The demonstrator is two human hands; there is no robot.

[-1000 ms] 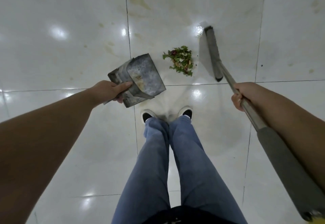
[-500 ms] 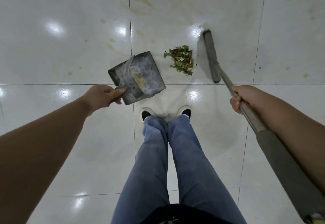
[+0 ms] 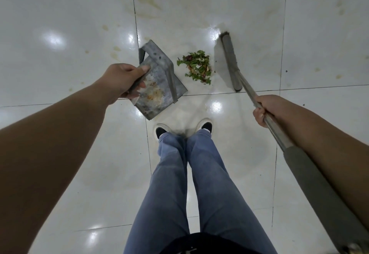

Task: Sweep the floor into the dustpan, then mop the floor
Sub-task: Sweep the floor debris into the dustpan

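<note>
The left hand point(image 3: 121, 80) holds its grip curled round the handle of the metal dustpan point(image 3: 159, 82), thumb on top. The pan is tilted and appears to hang above the floor point(image 3: 60, 154); whether any edge touches the tiles cannot be told. Its long axis runs from about 11 o'clock to 5 o'clock. Just beside it, at 3 o'clock from the pan, lies the debris pile point(image 3: 196, 68) of green leaves and scraps, apart from the pan. At 3 o'clock from the pile stands the broom head point(image 3: 230, 62), its long axis running roughly 12 to 6 o'clock, near the pile but not touching it. The right hand point(image 3: 267, 110) has its grip closed round the broom's metal shaft. The pile sits between pan and broom, so the sweep probably runs toward 9 o'clock once the pan's mouth faces the pile.
</note>
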